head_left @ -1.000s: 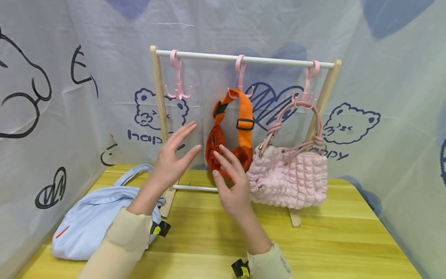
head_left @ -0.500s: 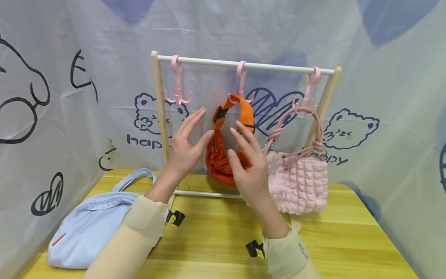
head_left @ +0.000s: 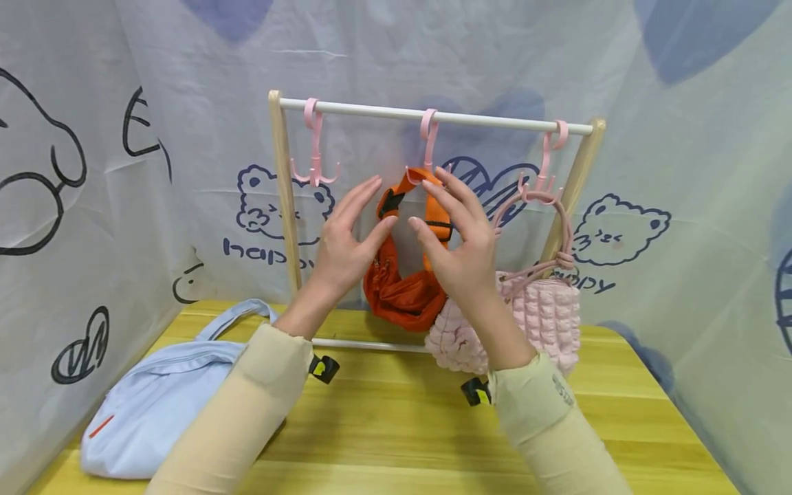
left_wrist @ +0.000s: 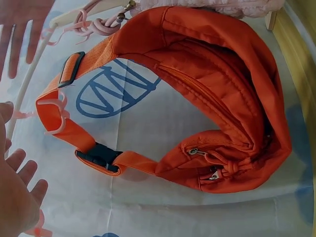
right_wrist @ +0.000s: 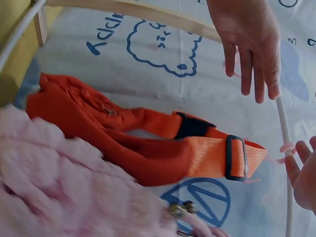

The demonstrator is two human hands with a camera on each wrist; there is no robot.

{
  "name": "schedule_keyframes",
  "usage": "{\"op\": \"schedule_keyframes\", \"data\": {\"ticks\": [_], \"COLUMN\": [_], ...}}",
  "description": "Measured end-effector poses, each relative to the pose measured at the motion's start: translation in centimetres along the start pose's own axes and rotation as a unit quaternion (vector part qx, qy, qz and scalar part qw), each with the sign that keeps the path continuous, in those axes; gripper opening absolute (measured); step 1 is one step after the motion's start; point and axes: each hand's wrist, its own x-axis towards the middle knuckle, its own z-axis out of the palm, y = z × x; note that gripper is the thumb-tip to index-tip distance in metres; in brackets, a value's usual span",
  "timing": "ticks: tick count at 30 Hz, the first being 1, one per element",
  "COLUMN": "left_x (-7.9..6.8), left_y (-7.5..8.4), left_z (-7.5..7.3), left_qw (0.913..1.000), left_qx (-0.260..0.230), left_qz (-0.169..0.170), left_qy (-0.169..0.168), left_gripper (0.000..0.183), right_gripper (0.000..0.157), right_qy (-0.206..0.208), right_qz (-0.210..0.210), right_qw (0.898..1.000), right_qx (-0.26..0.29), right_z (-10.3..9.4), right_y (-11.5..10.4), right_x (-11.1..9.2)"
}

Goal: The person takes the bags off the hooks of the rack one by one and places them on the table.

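In the centre of the head view, an orange bag (head_left: 405,302) is hung by its strap (head_left: 436,206) on the middle pink hook (head_left: 430,141) of a rack (head_left: 495,122). The left hand (head_left: 348,251) is held at the left side of the strap, the right hand (head_left: 464,254) at its right side. In both hands the fingers are stretched almost straight, and a wide gap is left between them and the thumb. In the wrist views, both hands are seen near the bag but apart from it. At centre right, a pink bag (head_left: 551,316) is hung on another hook (head_left: 545,158). At lower left, a blue bag (head_left: 167,399) is laid on the table (head_left: 383,433).
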Motion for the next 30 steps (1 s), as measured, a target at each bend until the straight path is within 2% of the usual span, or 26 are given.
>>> {"op": "schedule_keyframes", "data": {"ticks": [9, 14, 22, 26, 30], "left_x": [2.3, 3.5, 4.4, 4.6, 4.8], "left_y": [-1.3, -2.3, -3.7, -4.3, -4.4], "left_z": [0.7, 1.0, 2.0, 2.6, 3.1], "left_qw": [0.9978, 0.9951, 0.9956, 0.9945, 0.9905], "left_qx": [-0.017, -0.035, -0.041, -0.054, -0.081], "left_qz": [-0.06, -0.087, -0.075, -0.081, -0.103], "left_qy": [-0.023, -0.032, -0.04, -0.039, -0.04], "left_gripper": [0.056, 0.055, 0.053, 0.052, 0.052], "right_gripper": [0.038, 0.033, 0.034, 0.034, 0.034], "right_qy": [-0.032, -0.053, -0.034, -0.031, -0.056], "right_qz": [-0.046, -0.057, -0.103, -0.1, -0.082], "right_qw": [0.998, 0.995, 0.989, 0.988, 0.987], "right_qx": [-0.043, -0.066, -0.101, -0.11, -0.13], "right_z": [-0.2, -0.2, 0.4, 0.4, 0.0], "right_y": [1.1, 2.2, 4.6, 5.8, 6.7], "right_x": [3.5, 4.9, 6.9, 7.8, 8.5]}}
